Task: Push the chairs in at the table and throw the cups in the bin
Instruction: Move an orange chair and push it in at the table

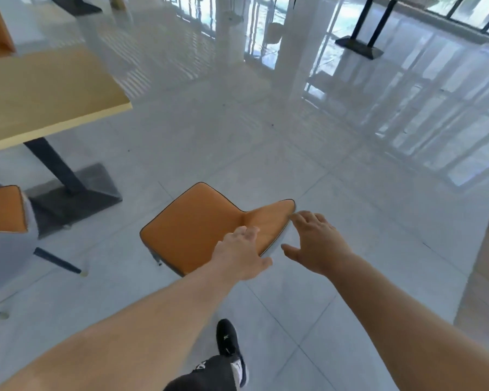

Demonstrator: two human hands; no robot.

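An orange padded chair (195, 224) with dark piping stands on the tiled floor, well away from the wooden table (40, 100) at the left. My left hand (242, 253) reaches over the near edge of its backrest, fingers spread and touching the orange padding. My right hand (314, 241) hovers open just right of the backrest, fingertips close to its top corner. No cups or bin show in this view.
A second orange chair (3, 210) with a grey shell and dark legs stands at the left, beside the table's black pedestal base (76, 193). Another black table base (359, 46) stands far right. My black shoe (229, 340) steps on the glossy floor.
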